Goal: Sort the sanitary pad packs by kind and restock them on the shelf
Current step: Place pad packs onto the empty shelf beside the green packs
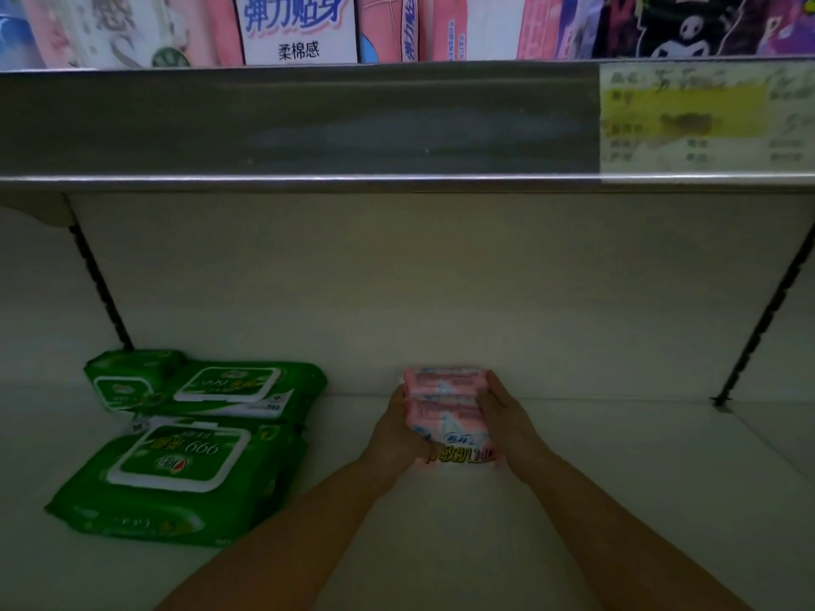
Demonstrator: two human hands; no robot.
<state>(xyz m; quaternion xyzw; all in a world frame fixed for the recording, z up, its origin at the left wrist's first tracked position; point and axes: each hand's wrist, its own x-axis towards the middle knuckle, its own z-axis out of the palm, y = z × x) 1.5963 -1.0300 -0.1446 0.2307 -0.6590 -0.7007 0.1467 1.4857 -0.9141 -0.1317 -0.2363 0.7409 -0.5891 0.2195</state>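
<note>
**A:** What do the hands have?

**B:** The pink pad packs (447, 407): soft, glossy plastic wrap, pillow-shaped, pink with white and yellow print. They look like a small bundle, one pack behind the other. The left hand (397, 434) curls round one side and the right hand (507, 416) round the other, fingers pressed into the wrap, so both are grasping it.

**A:** Where is the bundle?

**B:** Between the two hands, down on the shelf (573, 500), with its far end close to the back panel (397, 280) just past the fingertips.

**A:** Anything close to it?

**B:** Outward of the left hand, well apart, lie the green packs (176, 469), flat, crinkly film with white-framed rectangular lids. One lies nearer the shelf's front edge, the others behind it by the panel. Outward of the right hand the shelf runs bare to a dark slotted upright (767, 315). A second upright (99, 280) rises beyond the green packs.

**A:** And above?

**B:** Over the hands the upper shelf (308, 125) shows a dull grey front strip with a rounded metal lip. A blurred white and yellow price label (701, 121) sits in it, up beyond the right hand. Upright packs (300, 28) in pink, white and purple stand in a row on top.

**A:** The surface itself?

**B:** Smooth, pale cream, matte, dimly lit.
</note>
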